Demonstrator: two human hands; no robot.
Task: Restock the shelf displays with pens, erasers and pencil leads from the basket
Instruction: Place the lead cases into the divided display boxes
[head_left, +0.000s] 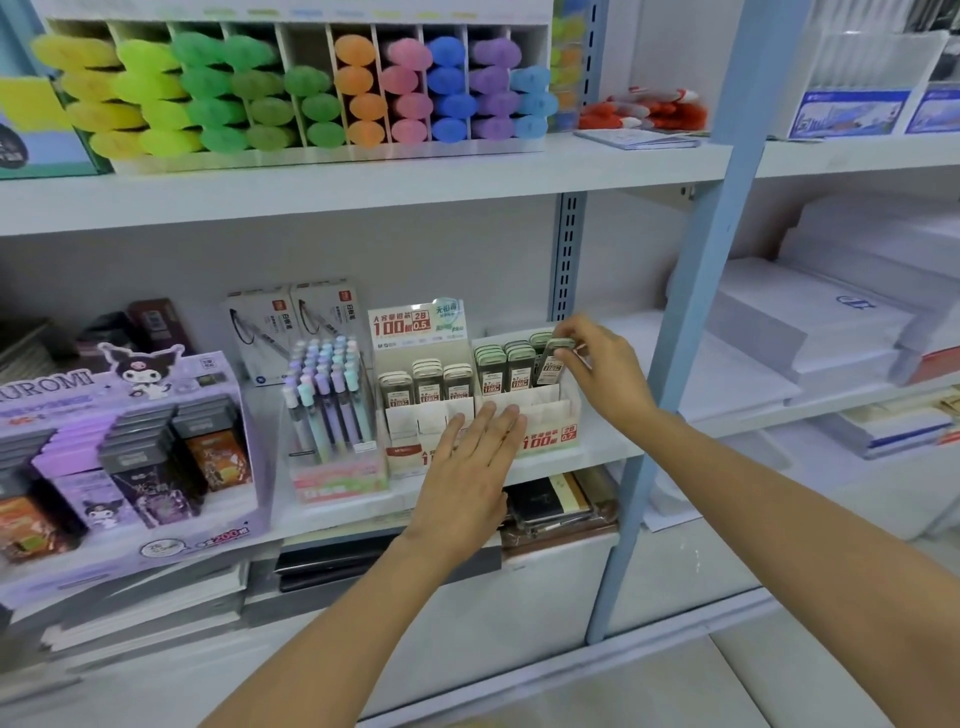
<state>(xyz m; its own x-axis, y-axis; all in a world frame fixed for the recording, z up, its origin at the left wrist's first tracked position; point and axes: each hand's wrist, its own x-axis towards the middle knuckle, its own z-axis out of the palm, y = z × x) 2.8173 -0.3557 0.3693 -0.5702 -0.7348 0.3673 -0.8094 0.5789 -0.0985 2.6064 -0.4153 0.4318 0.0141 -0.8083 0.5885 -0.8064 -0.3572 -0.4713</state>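
Two white cardboard displays of pencil lead cases stand side by side on the middle shelf: the 0.5 display (426, 421) on the left and the 0.7 display (540, 402) on the right. My right hand (602, 371) pinches a green-capped lead case (551, 358) by its top, tilted over the right back slot of the 0.7 display. My left hand (470, 467) lies flat with straight fingers against the fronts of both displays. The basket is out of view.
A clear box of pastel pens (330, 400) stands left of the displays, with a purple Kuromi lead display (119, 447) further left. Highlighters (291, 91) fill the upper shelf. A blue upright (680, 332) rises to the right, with stacked paper (810, 327) beyond.
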